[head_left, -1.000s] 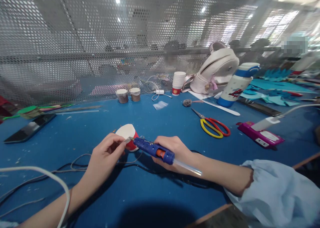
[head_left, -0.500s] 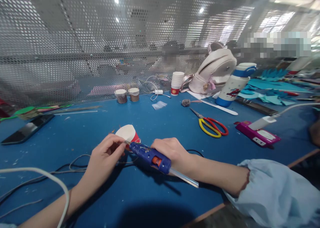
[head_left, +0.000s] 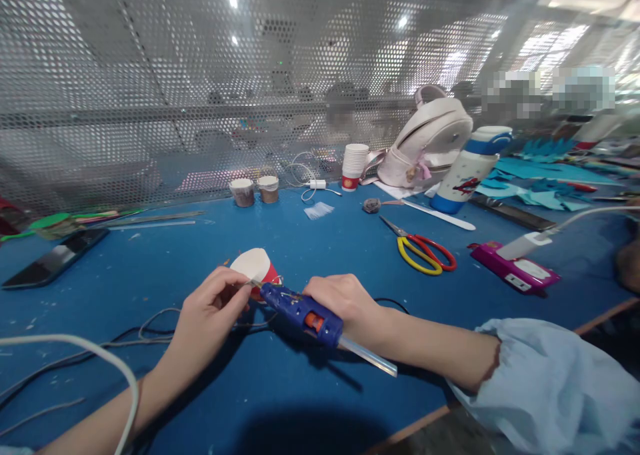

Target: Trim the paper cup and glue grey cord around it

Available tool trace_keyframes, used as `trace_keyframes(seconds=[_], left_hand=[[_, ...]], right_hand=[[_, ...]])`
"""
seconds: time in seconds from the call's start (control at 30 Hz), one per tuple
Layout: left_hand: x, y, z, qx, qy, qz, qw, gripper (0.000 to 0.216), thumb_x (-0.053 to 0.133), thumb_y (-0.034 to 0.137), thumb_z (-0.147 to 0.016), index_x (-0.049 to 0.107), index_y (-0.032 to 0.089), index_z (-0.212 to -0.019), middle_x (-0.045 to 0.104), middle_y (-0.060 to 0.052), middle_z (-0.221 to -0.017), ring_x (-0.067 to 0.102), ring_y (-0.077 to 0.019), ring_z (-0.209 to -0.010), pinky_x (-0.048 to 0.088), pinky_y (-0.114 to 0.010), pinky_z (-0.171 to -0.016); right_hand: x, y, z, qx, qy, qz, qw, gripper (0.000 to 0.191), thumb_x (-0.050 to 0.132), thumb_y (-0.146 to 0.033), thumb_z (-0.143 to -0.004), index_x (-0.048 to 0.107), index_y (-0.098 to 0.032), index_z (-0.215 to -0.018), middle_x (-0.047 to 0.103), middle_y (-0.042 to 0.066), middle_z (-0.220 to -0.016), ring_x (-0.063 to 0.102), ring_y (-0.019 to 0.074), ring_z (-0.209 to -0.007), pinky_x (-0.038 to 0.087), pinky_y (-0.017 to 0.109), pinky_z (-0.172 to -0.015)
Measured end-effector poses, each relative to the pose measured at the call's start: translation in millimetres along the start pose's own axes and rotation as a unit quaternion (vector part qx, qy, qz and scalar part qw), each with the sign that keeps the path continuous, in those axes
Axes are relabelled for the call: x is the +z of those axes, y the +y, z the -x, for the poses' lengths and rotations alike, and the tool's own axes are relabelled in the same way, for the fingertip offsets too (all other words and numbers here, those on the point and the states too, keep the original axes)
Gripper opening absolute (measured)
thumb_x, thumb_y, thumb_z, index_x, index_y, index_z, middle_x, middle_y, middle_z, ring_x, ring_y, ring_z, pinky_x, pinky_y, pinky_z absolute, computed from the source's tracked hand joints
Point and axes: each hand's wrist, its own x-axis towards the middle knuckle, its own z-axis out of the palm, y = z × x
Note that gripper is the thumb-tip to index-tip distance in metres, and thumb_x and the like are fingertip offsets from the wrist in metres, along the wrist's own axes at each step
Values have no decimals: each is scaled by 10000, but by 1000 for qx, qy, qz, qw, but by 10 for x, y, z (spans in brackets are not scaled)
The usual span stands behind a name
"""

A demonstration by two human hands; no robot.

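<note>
Gripping a blue glue gun [head_left: 296,308], the right hand [head_left: 347,300] held its nozzle beside the left hand [head_left: 213,303], whose fingertips pinched a barely visible piece near a red-and-white paper cup [head_left: 254,263] on the surface [head_left: 320,248]; scissors [head_left: 423,254] lay beyond.

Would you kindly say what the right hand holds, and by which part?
The right hand holds the blue glue gun on its handle side, beyond the body; the handle itself is hidden.
</note>
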Motion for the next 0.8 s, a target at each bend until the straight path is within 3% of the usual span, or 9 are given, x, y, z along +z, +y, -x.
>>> trace_keyframes(seconds=[0.53,0.73,0.8], left_hand=[[-18,-45,19,0,-1,1,1000,182,622,376,-823,647,209,-755,588,8,-717,520,-114,-552,405,-248,-524],[-29,-25,-1,-15,-5,18,1000,187,621,375,-807,622,206,-728,568,15,-701,523,-114,-548,397,-244,-524],[-27,-5,-8,-20,-8,20,1000,187,625,376,-797,621,205,-721,569,15,-694,523,-115,-547,397,-244,-525]], right_hand=[[-27,5,-10,-2,13,7,1000,132,496,-298,-873,527,-177,-831,599,23,-663,490,124,-532,302,250,-528],[44,114,10,28,65,-3,997,170,531,-363,-818,506,-195,-818,580,1,-642,492,115,-523,304,235,-512],[32,103,7,24,55,-14,998,174,545,-365,-812,509,-194,-821,588,4,-652,500,117,-530,312,232,-511]])
